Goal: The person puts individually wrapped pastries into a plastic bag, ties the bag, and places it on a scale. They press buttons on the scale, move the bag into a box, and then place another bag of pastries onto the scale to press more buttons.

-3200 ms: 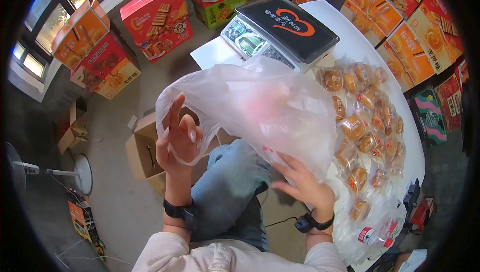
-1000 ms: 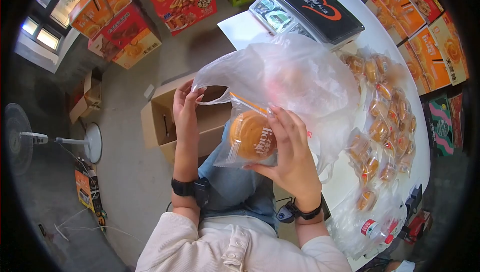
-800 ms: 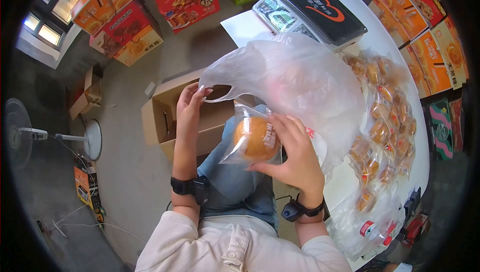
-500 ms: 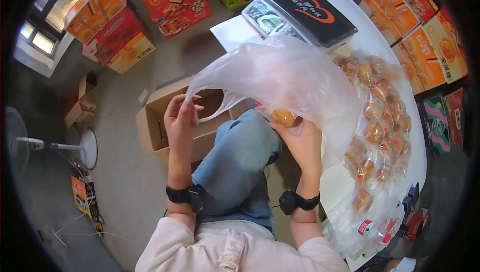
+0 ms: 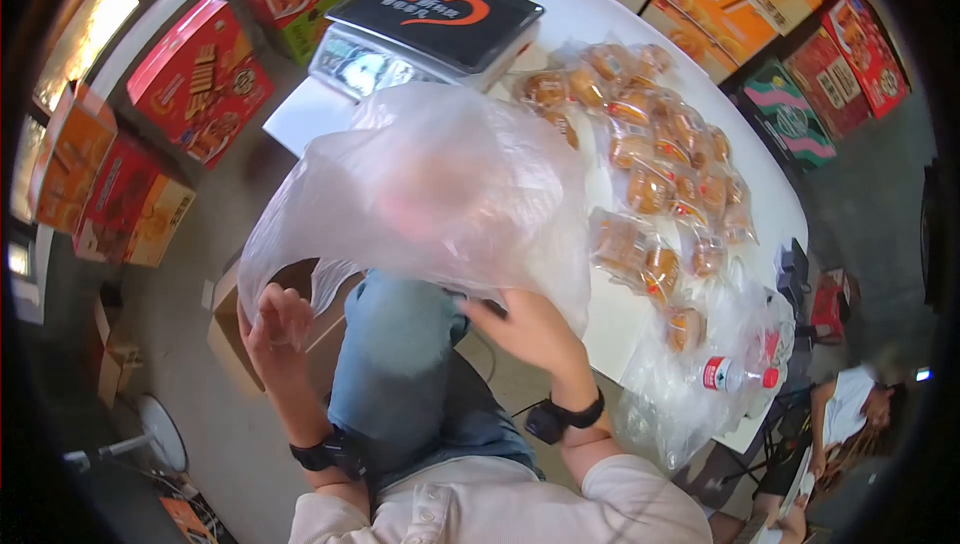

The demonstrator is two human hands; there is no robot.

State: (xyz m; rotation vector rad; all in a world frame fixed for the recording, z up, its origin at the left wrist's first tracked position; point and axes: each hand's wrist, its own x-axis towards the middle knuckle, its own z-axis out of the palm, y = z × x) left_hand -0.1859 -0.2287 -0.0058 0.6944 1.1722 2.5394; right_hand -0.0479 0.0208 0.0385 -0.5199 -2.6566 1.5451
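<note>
A large translucent plastic bag (image 5: 440,179) spreads over my lap and the table's near edge. Pinched at the bag's left edge is my left hand (image 5: 275,329), beside a loop of the plastic. My right hand (image 5: 525,329) is at the bag's lower right, fingers apart and partly blurred, its fingertips near the bag's opening; no bun shows in it. Something pinkish shows dimly through the plastic. Many wrapped buns (image 5: 650,189) lie on the white table (image 5: 765,199) to the right of the bag.
A black-lidded box (image 5: 435,19) stands at the table's far end. Nearer are clear plastic bags (image 5: 650,394) and a bottle (image 5: 738,374). An open carton (image 5: 235,334) is on the floor at left. Snack boxes (image 5: 200,79) stand beyond. Another person (image 5: 845,409) is at lower right.
The view has turned right. My right hand no longer shows the wrapped bun it held, and its fingers have spread. My left hand still holds the bag's edge.
</note>
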